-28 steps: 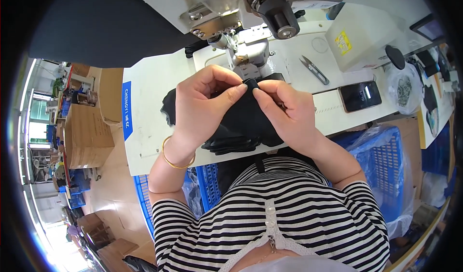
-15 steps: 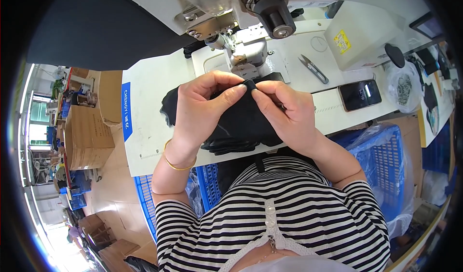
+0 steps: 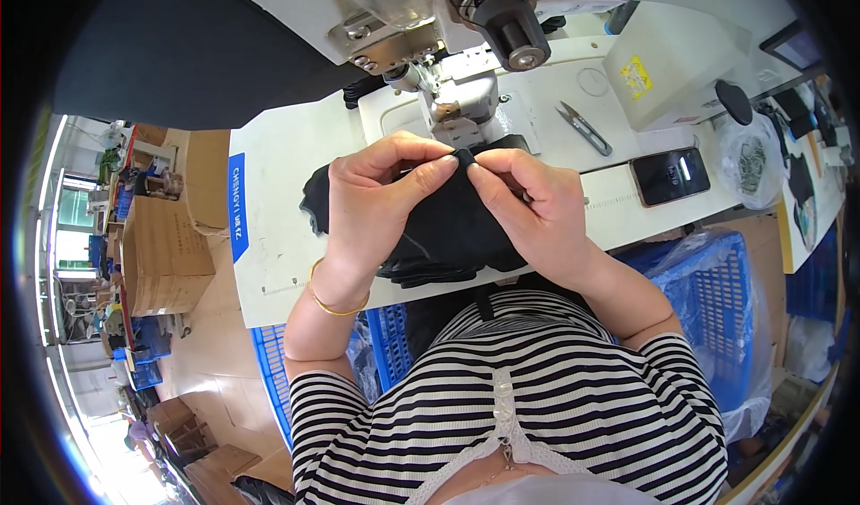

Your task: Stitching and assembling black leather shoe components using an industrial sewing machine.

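Observation:
Both hands pinch the edge of a piece of black fabric (image 3: 448, 223) just in front of the sewing machine (image 3: 461, 102). My left hand (image 3: 381, 183) holds it between thumb and forefinger. Close beside it, my right hand (image 3: 528, 192) grips the same edge, the fingertips of the two hands a small gap apart. A short folded bit of the cloth sticks up between them. Below, more black fabric lies in a layered pile on the white table (image 3: 278, 236), partly hidden by my hands and wrists.
Thread snips (image 3: 584, 129) and a phone (image 3: 670, 176) lie to the right on the table. Beyond them is a clear plastic bag (image 3: 751, 166) of small items. Blue crates (image 3: 717, 299) stand below the table's front edge. Cardboard boxes (image 3: 166, 254) are on the floor at left.
Almost nothing differs. Both hands keep their pinch on the black fabric, and the view has shifted very slightly.

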Demonstrator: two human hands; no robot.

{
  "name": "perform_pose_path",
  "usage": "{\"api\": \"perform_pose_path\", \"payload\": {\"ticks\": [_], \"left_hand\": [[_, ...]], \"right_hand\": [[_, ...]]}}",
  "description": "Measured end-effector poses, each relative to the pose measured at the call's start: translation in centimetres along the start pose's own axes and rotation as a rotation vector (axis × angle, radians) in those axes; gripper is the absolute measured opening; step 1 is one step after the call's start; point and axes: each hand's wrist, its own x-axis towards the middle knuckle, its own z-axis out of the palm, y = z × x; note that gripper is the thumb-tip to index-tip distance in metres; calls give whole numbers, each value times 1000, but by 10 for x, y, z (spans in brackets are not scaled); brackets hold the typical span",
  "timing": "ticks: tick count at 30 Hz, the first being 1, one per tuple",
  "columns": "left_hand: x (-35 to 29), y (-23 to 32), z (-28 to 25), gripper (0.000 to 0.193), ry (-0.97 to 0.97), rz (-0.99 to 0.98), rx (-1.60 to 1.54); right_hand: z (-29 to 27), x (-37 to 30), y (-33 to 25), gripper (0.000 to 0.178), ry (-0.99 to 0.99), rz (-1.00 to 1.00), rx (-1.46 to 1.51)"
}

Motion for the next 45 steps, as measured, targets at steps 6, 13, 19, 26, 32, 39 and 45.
{"api": "perform_pose_path", "payload": {"ticks": [6,13,19,26,32,39,45], "left_hand": [[11,0,-10,9,45,-6,4],[50,-9,-34,15,-48,-158,-165],[70,-3,-35,12,-40,-348,-253],[76,-4,-38,11,-84,-285,-240],[78,-2,-39,17,-85,-353,-200],[78,-2,-38,20,-85,-335,-207],[79,2,-35,19,-67,-332,-156]], "right_hand": [[0,0,0,13,-35,92,27],[5,10,0,19,-81,262,199],[6,24,0,19,-25,338,363],[7,26,6,20,-35,345,390],[9,25,7,20,-32,349,451],[6,24,6,20,-38,321,365],[14,26,8,20,1,369,502]]}}
